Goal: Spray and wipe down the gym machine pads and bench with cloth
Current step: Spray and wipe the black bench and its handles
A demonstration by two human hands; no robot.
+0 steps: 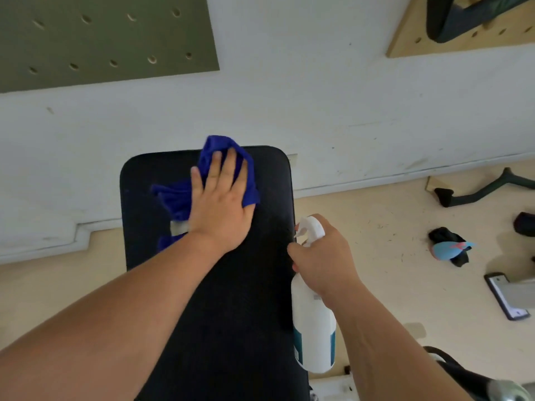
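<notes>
A black padded bench [254, 285] runs from the bottom of the view up to the white wall. My left hand [221, 204] lies flat with straight fingers on a blue cloth [176, 198], pressing it onto the far end of the pad. My right hand [324, 256] grips the neck of a white spray bottle [314, 322] with a teal label, held upright beside the bench's right edge, nozzle pointing toward the pad.
A green pegboard [101, 39] and a wooden pegboard [463, 33] hang on the white wall. On the beige floor to the right lie a dark curved handle [486, 189], a black and blue item [451, 247] and a grey machine foot [506, 296]. A black bar [469, 374] sits at bottom right.
</notes>
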